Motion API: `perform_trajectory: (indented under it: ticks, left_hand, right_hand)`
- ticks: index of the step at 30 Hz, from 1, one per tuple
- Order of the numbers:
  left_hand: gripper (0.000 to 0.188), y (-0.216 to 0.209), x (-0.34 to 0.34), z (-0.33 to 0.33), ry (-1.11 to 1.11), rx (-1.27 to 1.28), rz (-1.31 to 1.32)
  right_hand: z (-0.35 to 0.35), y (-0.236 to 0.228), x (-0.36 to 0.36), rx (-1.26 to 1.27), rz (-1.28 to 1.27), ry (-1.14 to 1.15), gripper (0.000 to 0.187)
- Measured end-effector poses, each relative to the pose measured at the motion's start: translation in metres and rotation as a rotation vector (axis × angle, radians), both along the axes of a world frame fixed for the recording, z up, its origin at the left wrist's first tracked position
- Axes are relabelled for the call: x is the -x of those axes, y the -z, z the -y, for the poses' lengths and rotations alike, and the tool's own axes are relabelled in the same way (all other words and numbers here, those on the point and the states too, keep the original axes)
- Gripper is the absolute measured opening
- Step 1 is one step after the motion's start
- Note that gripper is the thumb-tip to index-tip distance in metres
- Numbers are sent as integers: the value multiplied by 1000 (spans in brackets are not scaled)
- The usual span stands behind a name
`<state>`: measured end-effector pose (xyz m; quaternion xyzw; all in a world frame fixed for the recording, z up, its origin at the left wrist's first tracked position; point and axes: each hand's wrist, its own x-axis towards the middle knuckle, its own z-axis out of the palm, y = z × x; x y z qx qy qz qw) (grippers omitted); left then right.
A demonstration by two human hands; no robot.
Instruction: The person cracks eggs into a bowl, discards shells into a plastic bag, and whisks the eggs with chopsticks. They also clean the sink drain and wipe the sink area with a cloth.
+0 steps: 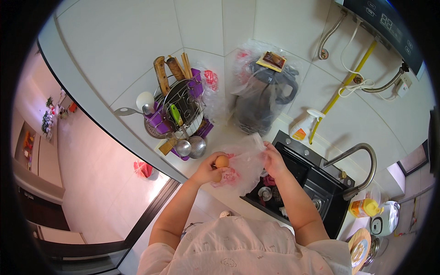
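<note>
In my left hand (207,171) there is a brown egg (222,161), gripped between curled fingers. The fingers hide what lies below it, so I cannot tell if a second egg is held too. My right hand (273,161) pinches the top of a clear plastic bag (250,164) with red print. The bag hangs between both hands, over the pale counter and beside the sink's left edge. Its thin sides are crumpled, and its lower part is close to my left fingers.
Left stands a wire rack (185,103) with purple holders, knives and ladles. Behind the bag is a plastic-wrapped black appliance (261,103). A black sink (330,199) with a curved tap (366,151) lies right, near a white spray bottle (306,124) and a yellow-capped bottle (364,208).
</note>
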<state>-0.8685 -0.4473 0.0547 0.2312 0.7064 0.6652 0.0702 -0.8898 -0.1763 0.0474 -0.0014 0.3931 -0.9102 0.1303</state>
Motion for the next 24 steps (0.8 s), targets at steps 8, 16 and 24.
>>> perform_trajectory:
  ticks: [8, 16, 24]
  left_hand:
    - [52, -7, 3, 3, -7, -533, 345]
    - [51, 12, 22, 13, -82, -752, 358]
    - [47, 25, 26, 41, -244, -1081, 440]
  right_hand:
    - [7, 1, -11, 96, 243, -306, 62]
    - [25, 39, -18, 92, 385, -472, 67]
    - [13, 30, -12, -845, -69, -458, 24]
